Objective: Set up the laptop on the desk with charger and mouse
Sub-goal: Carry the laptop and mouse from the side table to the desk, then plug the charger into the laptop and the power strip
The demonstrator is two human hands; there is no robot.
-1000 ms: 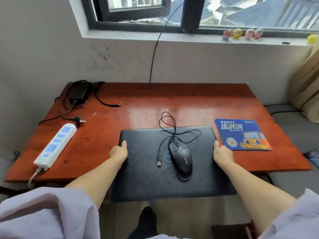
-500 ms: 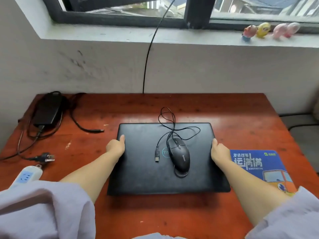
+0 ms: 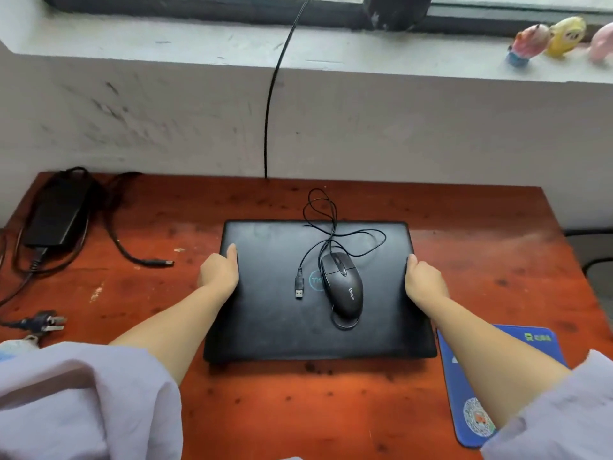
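Observation:
A closed black laptop (image 3: 272,313) lies flat in the middle of the red-brown desk (image 3: 481,260). My left hand (image 3: 219,272) grips its left edge and my right hand (image 3: 424,280) grips its right edge. A black wired mouse (image 3: 343,285) rests on the lid, its cable looped toward the back and its USB plug (image 3: 299,290) lying loose on the lid. The black charger brick (image 3: 56,215) sits at the desk's back left, its round connector tip (image 3: 164,262) free on the desk.
A blue mouse pad (image 3: 464,386) lies at the front right, partly under my right forearm. A mains plug (image 3: 49,322) and the end of a white power strip (image 3: 16,345) sit at the left edge. A black cable (image 3: 268,111) hangs down the wall; small toy figures (image 3: 547,38) line the sill.
The laptop, held by both hands with the mouse on it, has moved from overhanging the front edge to fully on the desk, further back. My view has moved closer.

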